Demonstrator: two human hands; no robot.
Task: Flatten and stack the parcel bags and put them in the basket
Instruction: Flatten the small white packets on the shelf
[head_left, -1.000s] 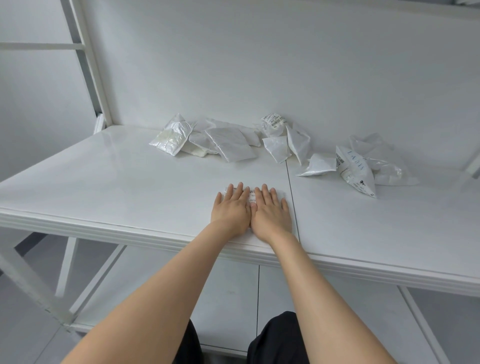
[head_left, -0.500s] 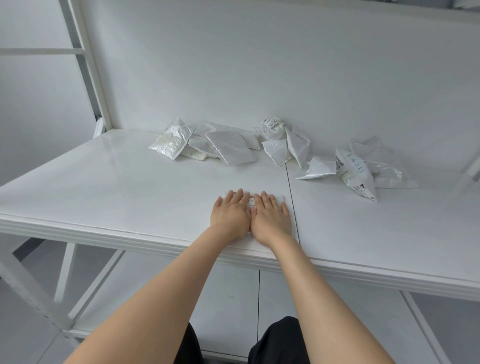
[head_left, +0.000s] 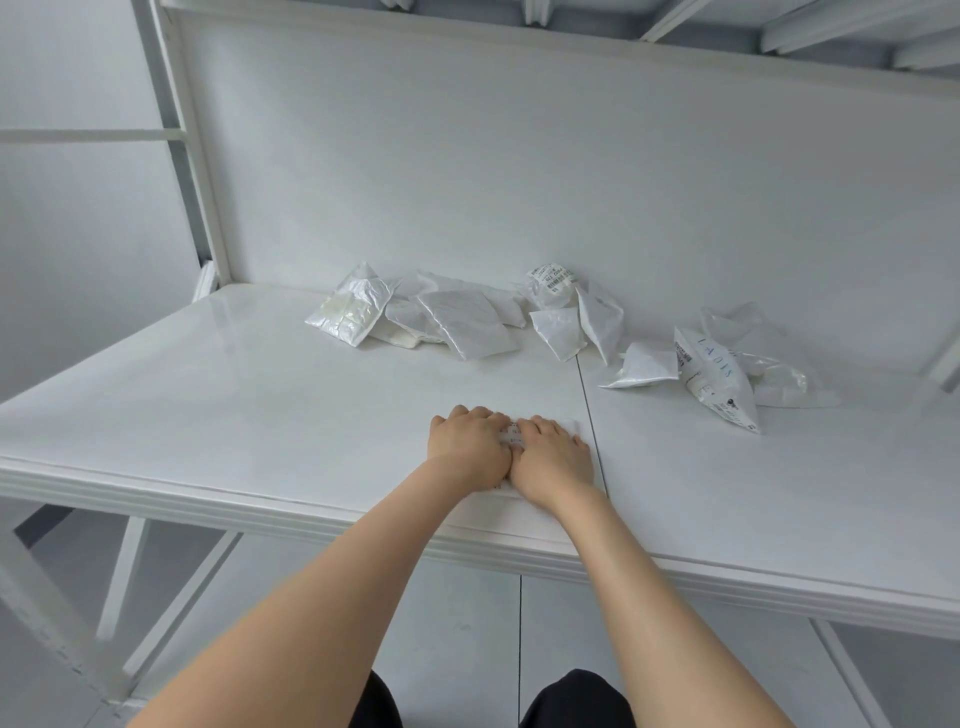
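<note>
A flat white parcel bag (head_left: 570, 424) with a printed label lies near the table's front edge, mostly covered by my hands. My left hand (head_left: 467, 441) and my right hand (head_left: 553, 462) rest side by side on it, fingers curled down over its far part. Several crumpled white parcel bags (head_left: 462, 322) lie in a loose row by the back wall, among them a shiny one (head_left: 348, 312) at the left and a printed one (head_left: 717, 379) at the right. No basket is in view.
The white table (head_left: 234, 405) has a seam (head_left: 589, 395) just right of my hands. A white back panel (head_left: 519, 182) closes the rear and a frame upright (head_left: 192, 156) stands at the back left. A lower shelf (head_left: 447, 613) lies under the table.
My fingers, flat and spread on the bag before, have now curled down over it. Both hands stay at the same spot; the view has tilted up slightly.
</note>
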